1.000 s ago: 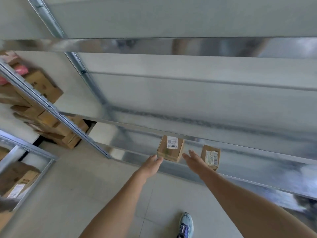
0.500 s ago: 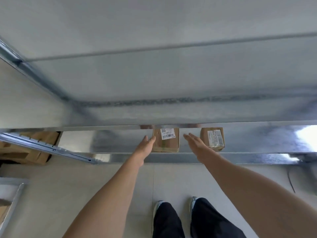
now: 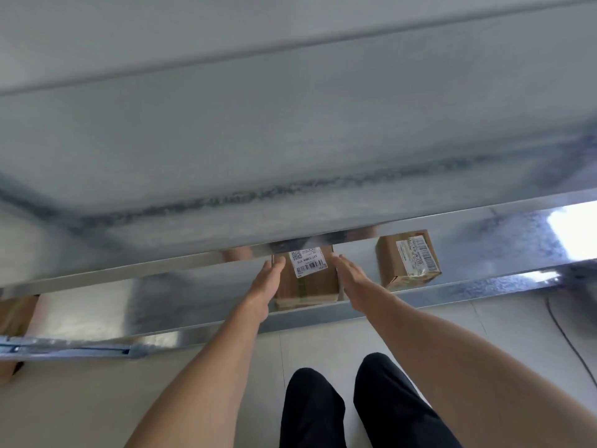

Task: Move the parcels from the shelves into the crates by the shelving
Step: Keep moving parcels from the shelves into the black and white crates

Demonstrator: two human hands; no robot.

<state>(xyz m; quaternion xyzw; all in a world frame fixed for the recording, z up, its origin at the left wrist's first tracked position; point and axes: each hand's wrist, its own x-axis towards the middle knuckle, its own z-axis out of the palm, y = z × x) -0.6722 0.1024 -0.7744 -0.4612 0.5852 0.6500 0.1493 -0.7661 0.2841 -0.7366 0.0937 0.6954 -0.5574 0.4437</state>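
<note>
Over the last second both hands have been carried forward from just short of the front edge of the lower shelf [image 3: 193, 287] to a place inside it. The left hand [image 3: 266, 284] is now set along the left side of the labelled parcel [image 3: 311, 282], and the right hand [image 3: 350, 278] along its right side. Both hands are held flat with the fingers straight, and nothing is gripped yet. The left fingertips appear to lie against the cardboard. Whether the right palm touches it or only stands just beside it cannot be told.

The parcel has not been shifted. It rests on the lower shelf close to the front edge, with its far end tucked under the front rail of the upper shelf [image 3: 161, 270]. A second parcel [image 3: 405, 263] stands apart from it, toward the right end of the same shelf, and is untouched.

The reach is judged to be finished and the squeeze about to be made. The parcel is expected to be pressed between the two palms, drawn out over the front edge and lowered. No crate is in view, so the place of delivery cannot be given.
</note>
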